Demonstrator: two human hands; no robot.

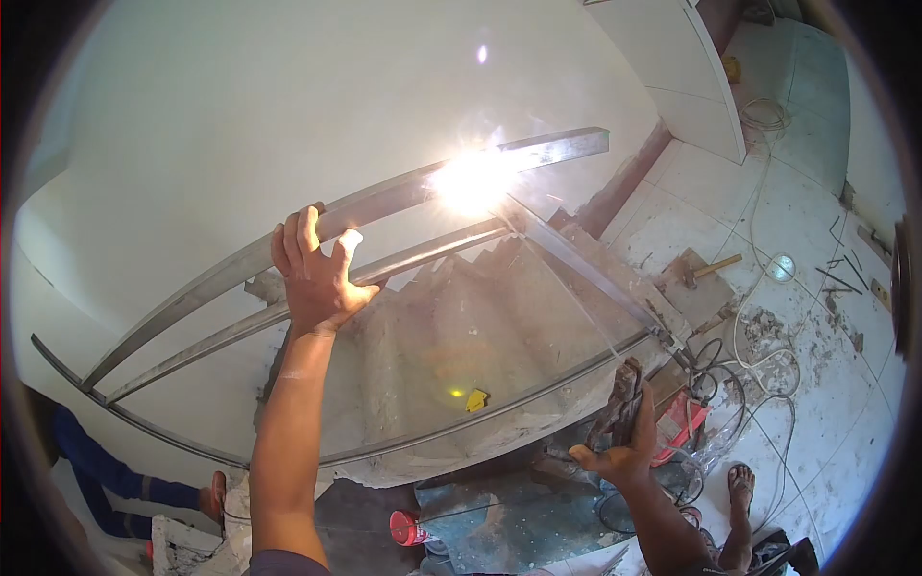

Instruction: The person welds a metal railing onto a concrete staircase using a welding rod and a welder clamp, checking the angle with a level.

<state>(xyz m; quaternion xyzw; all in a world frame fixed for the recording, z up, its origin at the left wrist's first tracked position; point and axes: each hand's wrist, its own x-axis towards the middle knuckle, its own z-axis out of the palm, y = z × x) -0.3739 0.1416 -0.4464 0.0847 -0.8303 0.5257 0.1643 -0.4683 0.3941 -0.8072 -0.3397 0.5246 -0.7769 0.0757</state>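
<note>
My left hand (322, 278) is raised at the curved upper metal rail (379, 202), its fingers bent over the rail. My thumb lies near the lower metal rail (437, 247). Lower right, my right hand (624, 456) is wrapped around a welding electrode holder (619, 398). A thin electrode (576, 302) runs up from the holder toward a blinding white welding arc (475, 182) at the upper rail. Glare hides the joint there. A straight metal bar (586, 264) slopes from near the arc down to the curved bottom bar (509, 405).
Dusty concrete steps (423, 336) lie beneath the frame, with a small yellow object (476, 400) on them. Cables (768, 360), a hammer (706, 269) and short rods (840, 278) lie on the tiled floor. A person's blue-trousered leg (125, 480) shows lower left; a red can (408, 527) lies below.
</note>
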